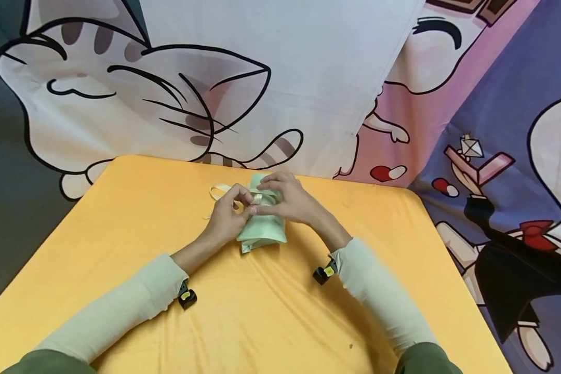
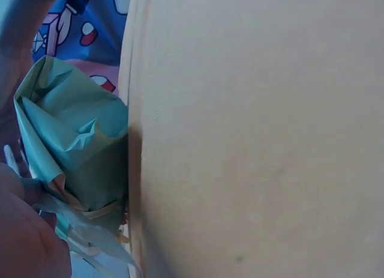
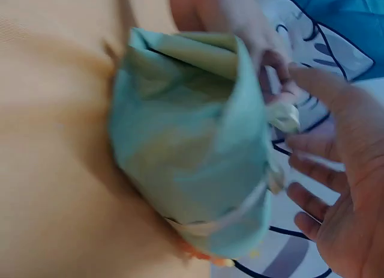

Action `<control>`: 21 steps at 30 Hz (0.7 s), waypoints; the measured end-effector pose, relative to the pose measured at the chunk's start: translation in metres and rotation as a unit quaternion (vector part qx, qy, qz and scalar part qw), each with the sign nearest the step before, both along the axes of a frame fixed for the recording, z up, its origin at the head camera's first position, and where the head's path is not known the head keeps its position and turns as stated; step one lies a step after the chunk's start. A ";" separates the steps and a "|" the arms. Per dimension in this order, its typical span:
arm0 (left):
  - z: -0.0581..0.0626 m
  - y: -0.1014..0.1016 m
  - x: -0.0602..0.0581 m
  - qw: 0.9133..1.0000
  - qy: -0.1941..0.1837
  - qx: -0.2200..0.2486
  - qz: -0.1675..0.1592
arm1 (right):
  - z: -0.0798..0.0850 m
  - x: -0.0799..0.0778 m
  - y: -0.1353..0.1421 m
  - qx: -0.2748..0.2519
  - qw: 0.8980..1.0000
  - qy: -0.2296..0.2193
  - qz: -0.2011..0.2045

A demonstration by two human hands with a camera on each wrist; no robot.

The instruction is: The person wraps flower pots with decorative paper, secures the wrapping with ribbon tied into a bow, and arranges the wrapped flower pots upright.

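A bundle wrapped in pale green paper (image 1: 264, 228) lies near the table's far edge, its folded end towards me. A pale ribbon (image 3: 240, 206) goes round it, with a small bow-like loop (image 3: 284, 117) on top. My left hand (image 1: 226, 218), at the bundle's left side, pinches the ribbon between thumb and forefinger; a loose length (image 2: 90, 227) trails past it. Over the bundle's right side is my right hand (image 1: 292, 200), fingers spread and loosely bent, thumb tip against the left fingers. Small orange bits (image 3: 207, 254) show at the bundle's far end in the right wrist view.
A yellow cloth covers the table (image 1: 205, 322). Behind it hangs a white cloth with a cartoon cat (image 1: 121, 104), and on the right a purple cartoon cloth (image 1: 495, 114). A small dark speck (image 1: 350, 346) is on the tablecloth near the front right.
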State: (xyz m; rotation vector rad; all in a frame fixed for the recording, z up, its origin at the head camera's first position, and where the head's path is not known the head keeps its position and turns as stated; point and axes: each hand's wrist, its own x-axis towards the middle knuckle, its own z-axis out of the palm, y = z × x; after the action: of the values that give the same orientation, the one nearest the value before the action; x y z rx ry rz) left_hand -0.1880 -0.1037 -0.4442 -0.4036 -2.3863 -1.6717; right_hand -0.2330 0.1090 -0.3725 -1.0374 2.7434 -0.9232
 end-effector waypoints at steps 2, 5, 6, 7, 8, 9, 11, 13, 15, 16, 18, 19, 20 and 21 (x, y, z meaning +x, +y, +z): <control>0.002 -0.001 -0.001 1.000 -0.003 -0.004 -0.001 | -0.006 0.004 -0.002 -0.004 1.000 0.014 -0.002; 0.004 0.000 -0.001 1.000 -0.012 -0.009 -0.003 | -0.011 0.009 -0.005 -0.025 0.999 0.037 -0.012; 0.005 0.000 -0.001 1.000 -0.015 -0.012 -0.004 | -0.013 0.010 -0.006 -0.031 0.998 0.047 -0.015; 0.005 0.000 -0.001 1.000 -0.017 -0.014 -0.004 | -0.014 0.011 -0.006 -0.036 0.998 0.056 -0.018; 0.005 0.001 -0.001 1.000 -0.019 -0.016 -0.004 | -0.015 0.012 -0.006 -0.038 0.997 0.064 -0.021; 0.006 0.001 -0.001 1.000 -0.021 -0.016 -0.005 | -0.016 0.013 -0.005 -0.037 0.996 0.072 -0.025; 0.007 0.001 -0.001 1.000 -0.023 -0.019 -0.006 | -0.017 0.015 -0.004 -0.029 0.995 0.087 -0.030; 0.007 0.001 -0.003 0.999 -0.026 -0.021 -0.010 | -0.019 0.017 -0.004 -0.020 0.994 0.099 -0.040; 0.008 0.000 -0.004 0.999 -0.030 -0.023 -0.014 | -0.020 0.019 -0.003 -0.013 0.993 0.103 -0.055; 0.009 0.000 -0.005 0.999 -0.030 -0.023 -0.016 | -0.020 0.020 -0.003 -0.010 0.993 0.102 -0.062; 0.010 0.000 -0.007 0.999 -0.030 -0.026 -0.023 | -0.022 0.021 -0.003 -0.006 0.992 0.097 -0.078; 0.011 0.000 -0.009 0.999 -0.029 -0.028 -0.027 | -0.023 0.022 -0.003 -0.004 0.992 0.095 -0.085; 0.012 -0.001 -0.009 0.999 -0.028 -0.031 -0.031 | -0.024 0.022 -0.003 -0.002 0.991 0.093 -0.091; 0.013 -0.002 -0.011 0.998 -0.027 -0.032 -0.038 | -0.025 0.023 -0.004 0.000 0.991 0.092 -0.095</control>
State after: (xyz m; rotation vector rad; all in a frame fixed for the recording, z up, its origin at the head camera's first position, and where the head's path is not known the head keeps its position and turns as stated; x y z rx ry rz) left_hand -0.1990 -0.1057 -0.4314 -0.4705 -2.4997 -1.6607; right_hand -0.2104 0.1054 -0.3978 -0.9160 3.0398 -0.8925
